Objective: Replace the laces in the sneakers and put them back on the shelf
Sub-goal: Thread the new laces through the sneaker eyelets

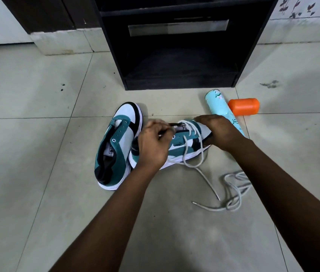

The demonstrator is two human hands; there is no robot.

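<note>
On the tiled floor before a black shelf, the left hand pinches the teal-and-white sneaker's tongue while the right hand grips its toe; the limp white lace likely handles best by its stiff tip.

Bare floor lies open at left; spray can and loose lace crowd the right, shelf blocks the top.

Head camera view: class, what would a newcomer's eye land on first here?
Two hands meet over a teal-and-white sneaker lying on its side at the middle of the tiled floor: the left hand pinches near its eyelets, the right hand holds its toe. Right of them, a bright orange cap glows beside a pale blue spray can.
</note>
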